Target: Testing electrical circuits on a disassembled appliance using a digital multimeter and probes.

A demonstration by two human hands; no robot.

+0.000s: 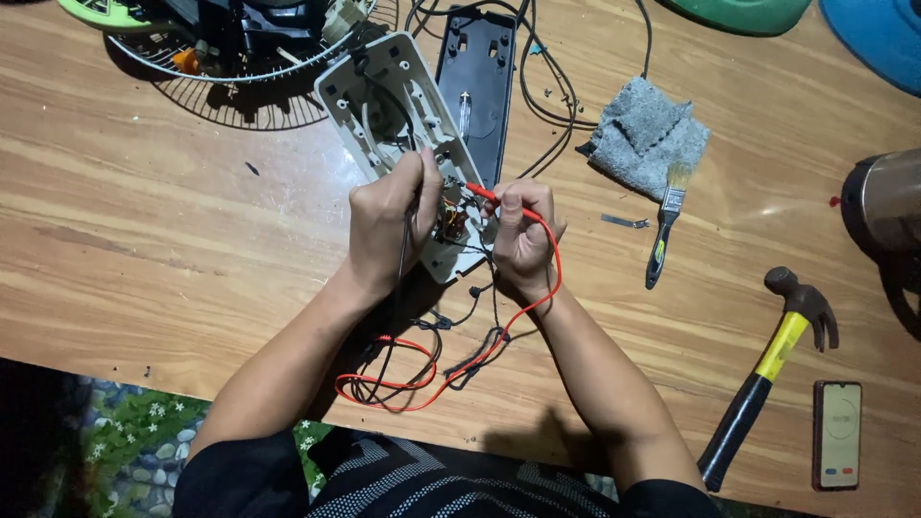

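Left hand clamps a black probe lead; right hand, at 3 o'clock, pinches a red probe over the open grey plastic housing.

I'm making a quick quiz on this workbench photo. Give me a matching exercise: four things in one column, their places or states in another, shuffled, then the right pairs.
Things:
1. hammer
2. paintbrush
3. red probe
4. phone

Places or states:
A. held in the right hand
B. flat on the table by its near right corner
C. lying just below the grey cloth
D. lying between the right forearm and the phone

Pairs: 1-D, 2-C, 3-A, 4-B
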